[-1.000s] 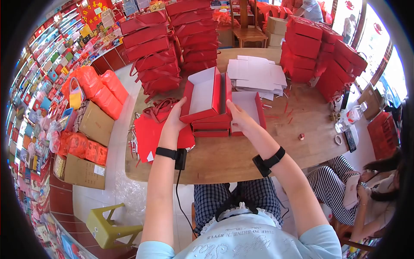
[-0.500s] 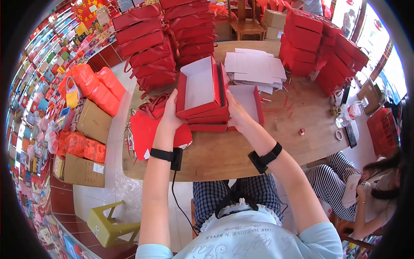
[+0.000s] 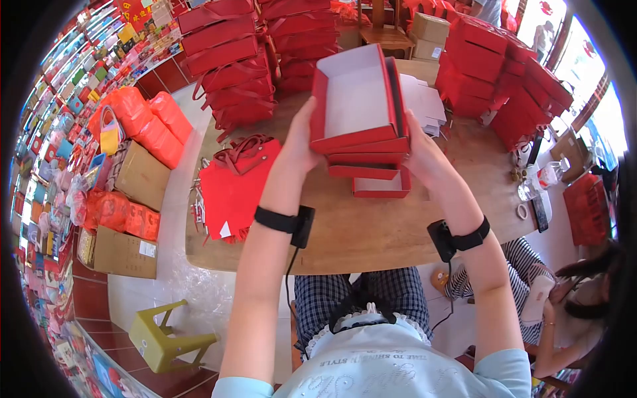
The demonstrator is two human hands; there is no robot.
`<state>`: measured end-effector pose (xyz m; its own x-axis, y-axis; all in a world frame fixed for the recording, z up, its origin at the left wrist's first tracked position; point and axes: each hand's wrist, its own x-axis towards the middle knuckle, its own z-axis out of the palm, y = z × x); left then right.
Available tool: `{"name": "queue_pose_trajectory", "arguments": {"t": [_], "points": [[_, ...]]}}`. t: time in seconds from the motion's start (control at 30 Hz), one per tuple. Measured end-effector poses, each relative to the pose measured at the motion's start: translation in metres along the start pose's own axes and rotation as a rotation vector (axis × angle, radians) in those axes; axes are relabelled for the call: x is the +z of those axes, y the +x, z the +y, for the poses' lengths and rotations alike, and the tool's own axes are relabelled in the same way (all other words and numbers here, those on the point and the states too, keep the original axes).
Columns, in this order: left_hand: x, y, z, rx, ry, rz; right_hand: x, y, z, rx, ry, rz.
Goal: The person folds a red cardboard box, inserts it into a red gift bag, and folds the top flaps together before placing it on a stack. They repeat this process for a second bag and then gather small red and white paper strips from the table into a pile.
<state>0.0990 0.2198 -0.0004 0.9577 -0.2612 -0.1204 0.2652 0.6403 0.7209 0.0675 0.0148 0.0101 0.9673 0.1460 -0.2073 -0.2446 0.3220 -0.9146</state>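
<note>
A stack of open red boxes with white insides (image 3: 355, 96) is held up over the wooden table (image 3: 332, 245). My left hand (image 3: 305, 136) grips its left side and my right hand (image 3: 424, 149) its right side; the fingers are partly hidden by the boxes. Another open red box (image 3: 383, 186) shows below the stack. Flat red sheets with ribbon handles (image 3: 239, 192) lie on the left of the table. White card sheets (image 3: 424, 106) lie partly hidden behind my right hand.
Tall piles of red boxes with ribbons (image 3: 229, 69) stand at the back left, more red boxes (image 3: 474, 60) at the back right. A tape roll (image 3: 522, 211) lies at the right edge. A person (image 3: 564, 305) sits at the right; a green stool (image 3: 166, 338) is at the left.
Both hands have moved away and to the right, lifting the stack of boxes. The lower open box now shows beneath it, and more of the red sheets is visible.
</note>
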Motion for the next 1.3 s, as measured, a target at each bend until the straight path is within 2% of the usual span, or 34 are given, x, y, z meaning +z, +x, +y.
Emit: {"name": "queue_pose_trajectory", "arguments": {"t": [0.03,0.1,0.23,0.3,0.37,0.4,0.47,0.57,0.7,0.8,0.87,1.0,1.07,1.17,1.23,1.3], "points": [[0.003,0.005,-0.011,-0.020,-0.004,0.008,-0.010,-0.001,0.001,-0.004,-0.005,0.007],[0.005,0.012,-0.030,-0.037,-0.010,0.005,-0.035,0.009,0.013,0.161,-0.026,0.065],[-0.011,0.018,-0.060,-0.131,-0.059,0.114,-0.062,0.023,0.045,0.093,0.097,0.153],[-0.009,0.015,-0.059,-0.165,-0.051,0.183,-0.063,0.025,0.046,0.047,0.092,0.133],[-0.008,0.011,-0.056,-0.274,-0.014,0.228,-0.064,0.021,0.040,0.104,-0.215,0.055],[-0.010,0.011,-0.057,-0.269,-0.009,0.231,-0.061,0.016,0.036,0.102,-0.212,0.049],[-0.016,0.013,-0.060,-0.311,-0.126,0.118,-0.056,0.009,0.030,0.296,-0.030,-0.086],[-0.017,0.011,-0.063,-0.297,-0.033,0.185,-0.066,0.018,0.041,0.265,-0.050,-0.178],[-0.017,0.000,-0.058,-0.219,-0.075,0.243,-0.062,0.037,0.046,0.248,-0.027,-0.266],[-0.021,-0.005,-0.051,-0.098,-0.066,0.298,-0.057,0.081,0.045,0.359,-0.045,-0.455],[-0.023,-0.002,-0.044,-0.040,-0.094,0.386,-0.045,0.100,0.045,0.344,-0.066,-0.479],[-0.045,0.026,-0.026,0.077,-0.095,0.353,-0.019,0.134,0.040,0.329,-0.072,-0.460],[-0.059,0.047,-0.013,-0.018,-0.079,0.356,-0.014,0.156,0.041,0.337,-0.058,-0.461],[-0.062,0.073,0.007,0.011,0.012,0.322,-0.004,0.178,0.044,0.252,0.041,-0.427],[-0.073,0.087,0.017,0.030,0.019,0.263,-0.001,0.197,0.051,0.296,0.083,-0.393],[-0.071,0.093,0.033,-0.101,0.046,0.390,0.009,0.205,0.043,0.332,0.116,-0.362]]}}
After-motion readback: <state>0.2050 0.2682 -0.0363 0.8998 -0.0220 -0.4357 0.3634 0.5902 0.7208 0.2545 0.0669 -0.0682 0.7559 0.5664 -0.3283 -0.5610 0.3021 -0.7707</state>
